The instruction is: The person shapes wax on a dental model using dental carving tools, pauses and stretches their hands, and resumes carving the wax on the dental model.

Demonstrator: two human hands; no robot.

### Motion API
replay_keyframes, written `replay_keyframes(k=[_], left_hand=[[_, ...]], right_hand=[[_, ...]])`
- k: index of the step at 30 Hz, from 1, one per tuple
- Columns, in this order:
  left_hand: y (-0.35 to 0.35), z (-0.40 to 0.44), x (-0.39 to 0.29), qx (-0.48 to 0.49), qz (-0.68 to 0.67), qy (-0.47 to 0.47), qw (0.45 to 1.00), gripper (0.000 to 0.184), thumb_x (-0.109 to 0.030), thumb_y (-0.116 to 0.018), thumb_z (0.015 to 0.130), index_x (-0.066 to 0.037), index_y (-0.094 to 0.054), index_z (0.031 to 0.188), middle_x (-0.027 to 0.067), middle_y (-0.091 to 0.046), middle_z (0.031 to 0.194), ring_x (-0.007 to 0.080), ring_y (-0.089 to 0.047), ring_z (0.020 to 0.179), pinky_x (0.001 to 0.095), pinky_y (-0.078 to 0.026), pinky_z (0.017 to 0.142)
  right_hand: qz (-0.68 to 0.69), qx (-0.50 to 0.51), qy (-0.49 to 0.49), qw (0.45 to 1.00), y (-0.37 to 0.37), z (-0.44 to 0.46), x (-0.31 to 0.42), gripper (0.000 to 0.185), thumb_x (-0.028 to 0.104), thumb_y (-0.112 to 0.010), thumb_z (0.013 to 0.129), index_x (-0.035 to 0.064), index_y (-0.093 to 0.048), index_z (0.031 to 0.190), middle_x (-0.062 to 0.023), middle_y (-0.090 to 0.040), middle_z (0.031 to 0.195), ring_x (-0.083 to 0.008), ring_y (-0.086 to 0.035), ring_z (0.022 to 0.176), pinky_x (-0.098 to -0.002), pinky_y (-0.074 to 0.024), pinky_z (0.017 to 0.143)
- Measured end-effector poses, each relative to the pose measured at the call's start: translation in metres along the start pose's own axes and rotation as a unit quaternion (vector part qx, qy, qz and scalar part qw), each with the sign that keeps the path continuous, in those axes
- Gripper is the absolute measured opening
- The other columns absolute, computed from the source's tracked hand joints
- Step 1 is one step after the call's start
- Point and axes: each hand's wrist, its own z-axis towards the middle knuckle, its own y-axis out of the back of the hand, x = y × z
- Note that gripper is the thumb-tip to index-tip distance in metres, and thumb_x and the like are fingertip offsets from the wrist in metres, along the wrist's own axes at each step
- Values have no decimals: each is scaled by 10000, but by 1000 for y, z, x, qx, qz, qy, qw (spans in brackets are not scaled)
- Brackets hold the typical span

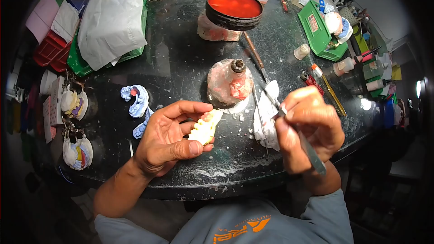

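Cast (207,127) partly hidden by grasping left fingers (184,150), tool (309,150) partly covered by pinching right fingers (285,139)

L hand (165,141) holds pale-yellow toothed cast (205,128) btwn thumb & fingers; R hand (313,128) grips slim grey metal tool (310,151). On glossy black table (176,63): crumpled white cloth (266,128) nr R hand, squat pink-stained vessel w/ dark neck (220,83) just beyond cast, round black pan w/ red contents (234,17) farther back, light-blue horseshoe-shaped mould (140,107) to L.
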Motion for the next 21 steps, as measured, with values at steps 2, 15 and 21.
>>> replay_keyframes(k=[2,15,21], left_hand=[[-1,0,0,-10,24,-14,1000,716,-26,-852,803,79,-501,1418,151,-583,1266,205,-663,1105,362,-636,939],[-6,1,1,-39,77,-39,996,725,-36,-873,785,64,-495,1395,148,-596,1230,198,-688,1041,345,-637,914],[-10,2,1,-61,145,-36,987,799,-104,-921,736,51,-495,1395,124,-578,1237,193,-688,1017,321,-631,874]], right_hand=[[-94,19,22,995,17,14,-14,191,-126,-723,686,-33,-666,842,-112,-665,758,-215,-660,673,-322,-530,640],[-228,291,-136,919,84,29,-53,144,7,-822,789,20,-716,885,-115,-728,842,-289,-695,807,-387,-554,733],[-273,330,-190,883,90,30,-45,154,-24,-811,746,8,-702,851,-127,-699,822,-301,-699,794,-396,-537,722]])
